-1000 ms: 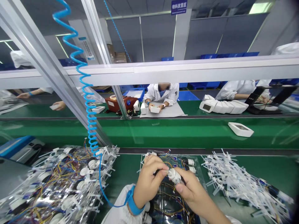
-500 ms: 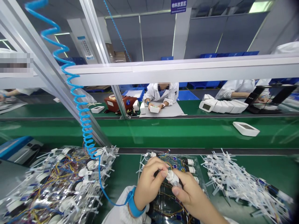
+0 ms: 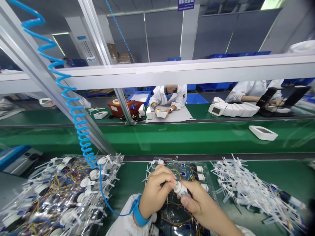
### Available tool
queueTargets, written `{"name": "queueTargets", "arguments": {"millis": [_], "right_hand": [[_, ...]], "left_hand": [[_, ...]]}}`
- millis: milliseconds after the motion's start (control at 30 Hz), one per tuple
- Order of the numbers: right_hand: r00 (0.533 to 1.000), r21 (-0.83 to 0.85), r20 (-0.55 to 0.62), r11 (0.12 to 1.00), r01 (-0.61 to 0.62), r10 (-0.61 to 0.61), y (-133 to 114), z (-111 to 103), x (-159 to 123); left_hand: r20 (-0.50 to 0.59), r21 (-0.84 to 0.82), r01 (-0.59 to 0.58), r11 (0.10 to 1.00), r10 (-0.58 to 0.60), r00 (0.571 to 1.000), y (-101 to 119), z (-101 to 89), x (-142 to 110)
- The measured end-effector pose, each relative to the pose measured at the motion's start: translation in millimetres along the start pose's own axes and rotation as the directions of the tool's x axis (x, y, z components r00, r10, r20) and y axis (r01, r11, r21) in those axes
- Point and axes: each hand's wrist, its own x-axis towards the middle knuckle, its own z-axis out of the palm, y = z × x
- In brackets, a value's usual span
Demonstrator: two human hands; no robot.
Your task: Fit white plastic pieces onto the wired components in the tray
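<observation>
A small white cylindrical part with a dark end [image 3: 181, 190] is held between my two hands above a clear plastic tray. My left hand [image 3: 157, 190], with a blue band at its wrist, pinches the white tip with thumb and fingers. My right hand [image 3: 200, 203] is closed around the dark end, thumb on the near side. The fingers hide both ends of the part. Beneath them, the clear plastic tray [image 3: 212, 186] holds several similar white-and-black parts [image 3: 199, 177] with coloured wires and small blue boards.
Wired parts with white strips [image 3: 71, 193] fill the left side. A pile of white strips [image 3: 253, 190] lies right. A blue coiled cord [image 3: 80, 131] hangs left beside a metal post. A white device [image 3: 263, 132] sits on the green belt [image 3: 172, 137]. Co-workers sit beyond.
The white device on the belt has shifted right. The view has moved slightly. My hands keep nearly the same hold on the white cylindrical part. At far left, a co-worker's hand now shows a white device.
</observation>
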Motion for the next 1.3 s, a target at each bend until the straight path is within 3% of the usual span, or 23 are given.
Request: {"name": "queueTargets", "arguments": {"millis": [267,567,833,1033,1300], "right_hand": [[0.999,-0.1,-0.002,0.994,-0.039,0.039,-3.3,-6.8,0.8],[1.0,-0.162,-0.008,0.987,-0.006,0.005,-11.0,-9.1,-2.9],[1.0,-0.204,-0.012,0.979,-0.016,0.013,-9.8,-7.6,-4.2],[0.999,-0.301,-0.023,0.953,-0.035,0.03,-9.9,-9.2,-3.8],[0.999,-0.22,0.002,0.975,-0.043,0.044,-4.7,-10.9,-2.7]], "left_hand": [[0.012,-0.03,-0.02,0.999,0.02,1.0,-2.8,2.5,1.2],[0.058,0.082,-0.081,0.993,0.076,0.995,7.0,-6.6,3.2],[0.017,0.008,-0.074,0.997,0.074,0.997,5.0,0.2,1.6],[0.007,0.041,-0.069,0.997,0.068,0.998,1.5,6.1,-1.3],[0.061,0.175,-0.034,0.984,0.023,0.998,5.8,-0.5,1.3]]}}
